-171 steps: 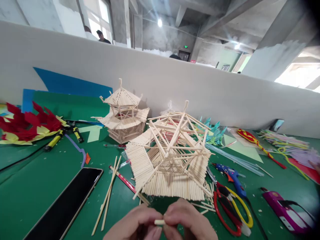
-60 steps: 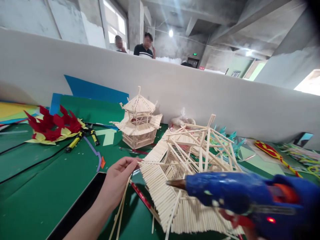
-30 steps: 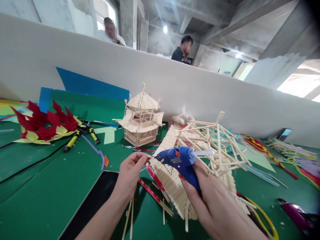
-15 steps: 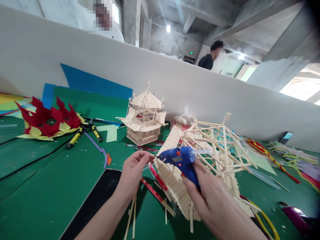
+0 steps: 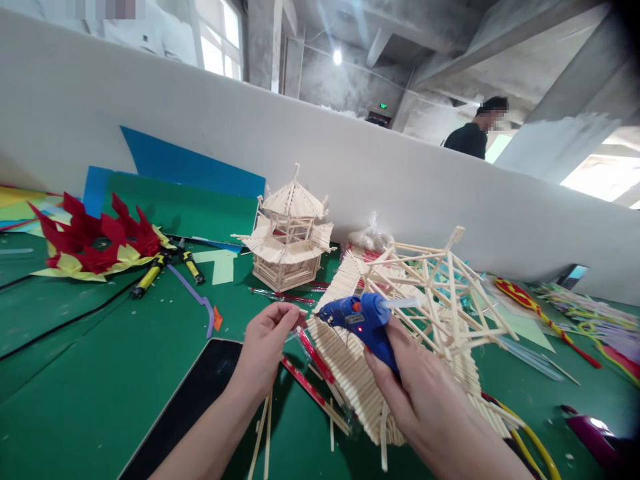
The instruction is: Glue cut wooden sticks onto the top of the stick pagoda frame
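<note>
My right hand point(image 5: 407, 377) is wrapped round the grip of a blue hot glue gun point(image 5: 357, 319), its red light lit and a clear glue stick point(image 5: 404, 303) poking out of the back. The nozzle points left, close to my left fingertips. My left hand point(image 5: 270, 340) pinches a short piece of wooden stick point(image 5: 303, 311) between thumb and fingers; most of it is hidden. Under and behind the gun lies a roof-like structure of wooden sticks point(image 5: 345, 363) with an open stick frame point(image 5: 450, 293). A small stick pagoda point(image 5: 290, 233) stands upright behind my left hand.
Packs of chopsticks in red wrappers point(image 5: 313, 387) and loose sticks lie between my arms. A black tablet-like panel point(image 5: 195, 393) is under my left forearm. Pliers point(image 5: 167, 263) and a red felt crown point(image 5: 95, 237) lie left; yellow-handled scissors point(image 5: 533, 443) lie right. A white partition point(image 5: 425, 193) rises behind.
My hands and the glue gun have hardly moved; the nozzle stays by the stick piece. Behind the partition, one person has moved left and another right.
</note>
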Motion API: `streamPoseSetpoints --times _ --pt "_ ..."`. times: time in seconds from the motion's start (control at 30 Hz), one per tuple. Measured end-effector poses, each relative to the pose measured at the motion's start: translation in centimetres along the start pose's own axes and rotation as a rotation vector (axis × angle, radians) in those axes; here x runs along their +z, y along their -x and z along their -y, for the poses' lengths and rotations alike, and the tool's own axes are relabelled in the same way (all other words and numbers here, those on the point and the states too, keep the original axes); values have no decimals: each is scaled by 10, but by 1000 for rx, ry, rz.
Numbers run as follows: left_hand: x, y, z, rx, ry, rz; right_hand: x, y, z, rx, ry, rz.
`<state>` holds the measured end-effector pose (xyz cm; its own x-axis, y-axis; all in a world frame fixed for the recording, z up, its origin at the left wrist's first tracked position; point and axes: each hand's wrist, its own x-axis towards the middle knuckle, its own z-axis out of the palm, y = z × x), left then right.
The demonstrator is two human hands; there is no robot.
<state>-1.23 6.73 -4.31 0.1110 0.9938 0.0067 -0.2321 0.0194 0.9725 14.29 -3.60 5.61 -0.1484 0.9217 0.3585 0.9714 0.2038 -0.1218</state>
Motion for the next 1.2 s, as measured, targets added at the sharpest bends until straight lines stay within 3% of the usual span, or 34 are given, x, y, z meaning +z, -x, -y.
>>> streamPoseSetpoints --times 0.73,1.2 --pt "0 -1 0 24 -45 -2 0 0 -1 -20 -3 -20" --pt "-1 3 -5 154 -216 10 -1 7 -2 32 -55 31"
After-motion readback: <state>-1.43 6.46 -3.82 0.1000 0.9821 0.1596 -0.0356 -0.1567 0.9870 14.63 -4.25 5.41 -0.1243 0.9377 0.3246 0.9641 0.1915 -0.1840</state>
